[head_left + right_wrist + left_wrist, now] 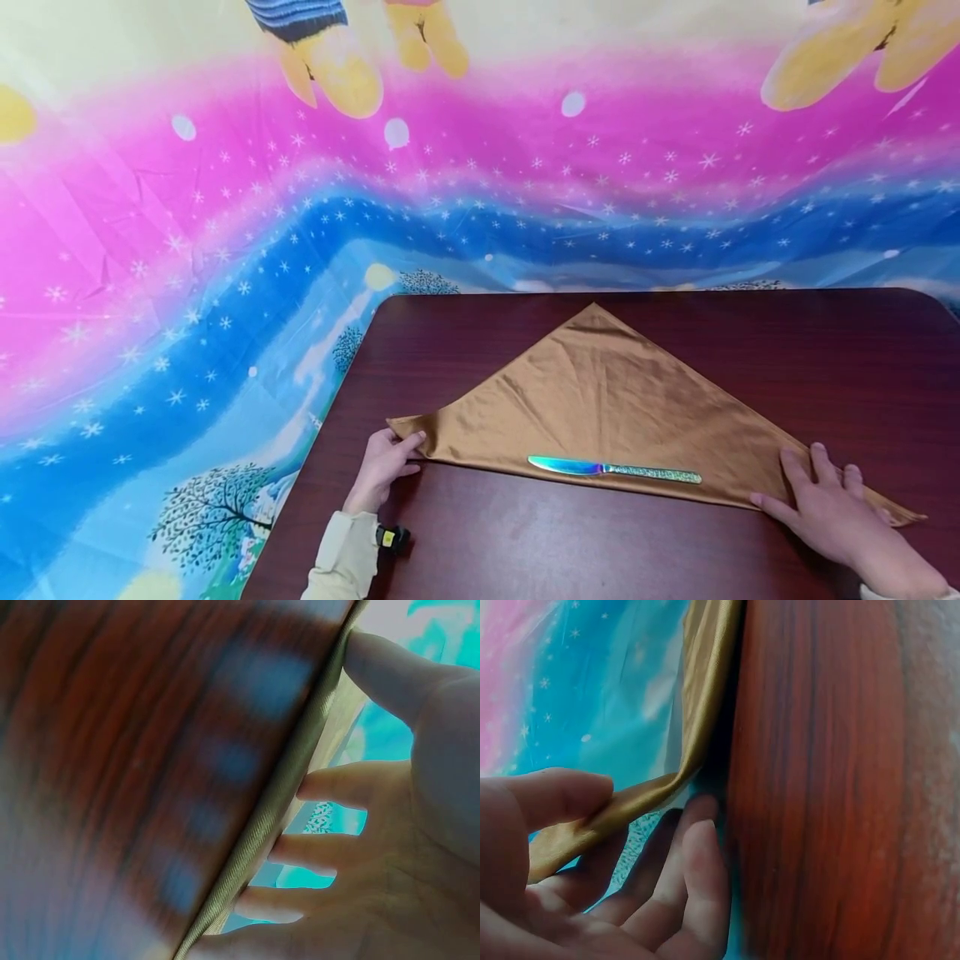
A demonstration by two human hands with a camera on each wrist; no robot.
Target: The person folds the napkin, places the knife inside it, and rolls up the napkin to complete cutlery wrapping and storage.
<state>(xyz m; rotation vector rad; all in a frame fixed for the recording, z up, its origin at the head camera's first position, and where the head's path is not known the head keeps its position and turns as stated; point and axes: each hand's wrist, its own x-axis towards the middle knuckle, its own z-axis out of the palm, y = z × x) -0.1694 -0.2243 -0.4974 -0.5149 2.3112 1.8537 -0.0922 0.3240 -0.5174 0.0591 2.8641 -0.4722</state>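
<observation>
A brown satin napkin point(600, 392), folded into a triangle with its point away from me, lies on the dark wood table. Along its near folded edge rests a table knife point(615, 469) with a rainbow blade and patterned handle. My left hand point(386, 467) pinches the left corner between thumb and forefinger. In the left wrist view that cloth corner point(622, 808) is lifted and bent between them. Over the right corner, my right hand point(832, 508) has its fingers spread, and the fingertips press on the cloth. The right wrist view shows the napkin's edge point(259, 817) beneath the straight fingers.
The table point(525, 542) has rounded far corners. Behind it and to the left hangs a colourful printed backdrop point(487, 167). A small black device point(393, 540) with a yellow mark sits at my left sleeve point(343, 546).
</observation>
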